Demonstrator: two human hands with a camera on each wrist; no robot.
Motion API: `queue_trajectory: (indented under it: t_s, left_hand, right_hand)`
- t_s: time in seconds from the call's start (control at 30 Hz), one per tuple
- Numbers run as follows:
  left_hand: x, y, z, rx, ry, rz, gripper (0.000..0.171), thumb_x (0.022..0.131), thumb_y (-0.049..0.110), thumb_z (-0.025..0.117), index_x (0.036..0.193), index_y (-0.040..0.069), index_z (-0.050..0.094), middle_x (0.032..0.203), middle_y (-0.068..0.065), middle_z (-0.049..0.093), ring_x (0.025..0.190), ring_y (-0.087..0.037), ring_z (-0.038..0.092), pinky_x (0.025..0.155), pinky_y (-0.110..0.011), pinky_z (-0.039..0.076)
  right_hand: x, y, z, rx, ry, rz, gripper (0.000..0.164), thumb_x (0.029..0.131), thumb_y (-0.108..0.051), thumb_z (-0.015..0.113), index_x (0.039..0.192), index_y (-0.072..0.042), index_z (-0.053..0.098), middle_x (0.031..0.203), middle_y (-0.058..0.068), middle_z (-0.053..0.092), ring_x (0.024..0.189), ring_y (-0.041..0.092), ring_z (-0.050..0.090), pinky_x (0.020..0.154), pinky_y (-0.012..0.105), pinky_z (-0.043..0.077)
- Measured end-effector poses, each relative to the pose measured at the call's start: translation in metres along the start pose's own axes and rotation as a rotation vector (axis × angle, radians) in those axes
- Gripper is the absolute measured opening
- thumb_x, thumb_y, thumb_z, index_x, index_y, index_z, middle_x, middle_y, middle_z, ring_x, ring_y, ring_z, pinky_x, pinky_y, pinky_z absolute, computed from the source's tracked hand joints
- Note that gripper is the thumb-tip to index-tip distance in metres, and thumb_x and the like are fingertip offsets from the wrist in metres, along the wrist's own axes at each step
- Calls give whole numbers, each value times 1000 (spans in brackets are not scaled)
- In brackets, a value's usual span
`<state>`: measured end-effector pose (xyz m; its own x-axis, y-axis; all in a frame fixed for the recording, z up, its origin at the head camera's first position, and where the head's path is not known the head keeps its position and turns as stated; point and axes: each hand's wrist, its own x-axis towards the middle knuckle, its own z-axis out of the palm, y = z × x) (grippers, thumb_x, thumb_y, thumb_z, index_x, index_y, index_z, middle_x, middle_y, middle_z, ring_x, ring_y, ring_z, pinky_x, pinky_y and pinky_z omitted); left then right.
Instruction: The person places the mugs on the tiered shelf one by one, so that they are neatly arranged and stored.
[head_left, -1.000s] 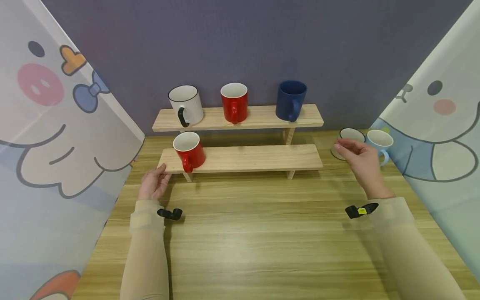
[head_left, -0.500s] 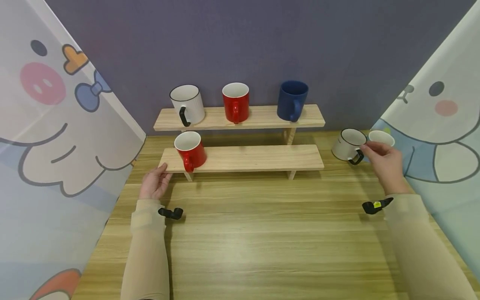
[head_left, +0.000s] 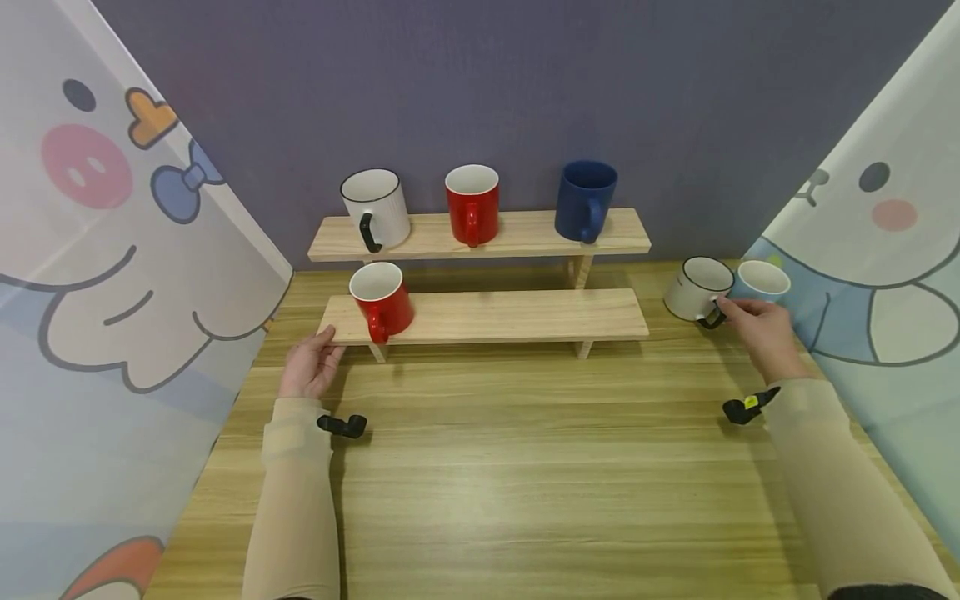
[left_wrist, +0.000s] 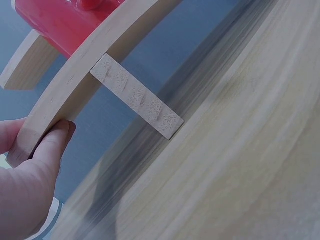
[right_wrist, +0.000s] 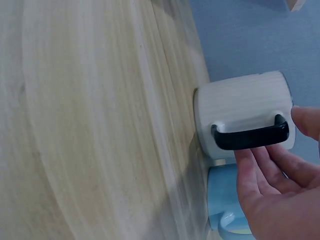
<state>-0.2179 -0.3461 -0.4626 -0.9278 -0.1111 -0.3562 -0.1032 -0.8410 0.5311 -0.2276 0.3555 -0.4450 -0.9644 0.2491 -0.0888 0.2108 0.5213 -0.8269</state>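
Note:
My left hand (head_left: 311, 364) grips the left end of the lower wooden shelf (head_left: 517, 317), its thumb on top and fingers underneath. A red mug (head_left: 388, 312) stands on that shelf close to this hand. Far right, my right hand (head_left: 761, 333) is at the black handle (right_wrist: 252, 136) of a white mug (head_left: 686, 298) with a dark rim. The right wrist view shows the thumb (right_wrist: 306, 121) by the handle's upper end and the fingers (right_wrist: 250, 172) along its other side. This mug stands upright on the table. Behind the right hand is a light blue mug (head_left: 757, 283), partly hidden.
The upper shelf (head_left: 525, 233) carries a white mug (head_left: 386, 218) with a black handle, a red mug (head_left: 483, 218) and a dark blue mug (head_left: 573, 204). A grey wall (head_left: 480, 83) rises behind. Cartoon-printed panels (head_left: 97, 275) flank the wooden table (head_left: 517, 467).
My right hand has moved right from in front of the white mug to its handle, uncovering the mug. The left hand keeps its grip on the shelf.

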Motion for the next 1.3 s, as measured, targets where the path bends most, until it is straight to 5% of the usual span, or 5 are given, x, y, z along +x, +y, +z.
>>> queue_trajectory:
  t_s: [0.13, 0.47, 0.63, 0.9, 1.3]
  left_hand:
    - [0, 0, 1, 4, 2, 1, 21, 102, -8, 56, 122, -7, 51, 114, -20, 61, 107, -26, 68, 100, -29, 51]
    - [-2, 2, 2, 40, 23, -3, 19, 101, -7, 57, 120, -5, 52, 109, -17, 63, 104, -23, 68, 100, -27, 50]
    - [-3, 1, 3, 47, 21, -4, 23, 101, -6, 58, 123, -5, 51, 111, -17, 63, 107, -23, 68, 100, -28, 50]
    - [-1, 0, 4, 31, 25, -7, 21, 102, -6, 57, 122, -5, 51, 110, -18, 64, 105, -24, 69, 99, -28, 51]
    - [-3, 1, 4, 51, 18, 0, 29, 101, -5, 58, 128, -4, 48, 116, -17, 60, 107, -23, 67, 100, -28, 50]
  right_hand:
    - [5, 3, -1, -63, -53, -28, 83, 100, -64, 47, 139, 9, 53, 124, 25, 59, 110, 37, 54, 92, 54, 46]
    - [14, 6, 2, 2, -105, -159, 64, 107, -46, 51, 126, 14, 62, 97, -9, 72, 94, 5, 59, 77, 23, 53]
    - [15, 8, 7, 138, -83, -163, 55, 108, -38, 53, 124, 14, 64, 94, -11, 73, 92, 1, 62, 76, 19, 51]
    - [15, 10, 10, 621, -177, -166, 23, 106, -9, 57, 104, 5, 75, 91, 2, 75, 88, 8, 69, 76, 18, 54]
    - [4, 3, 15, 734, -109, -138, 22, 105, -9, 59, 99, 2, 77, 89, 2, 74, 85, 10, 68, 74, 17, 56]
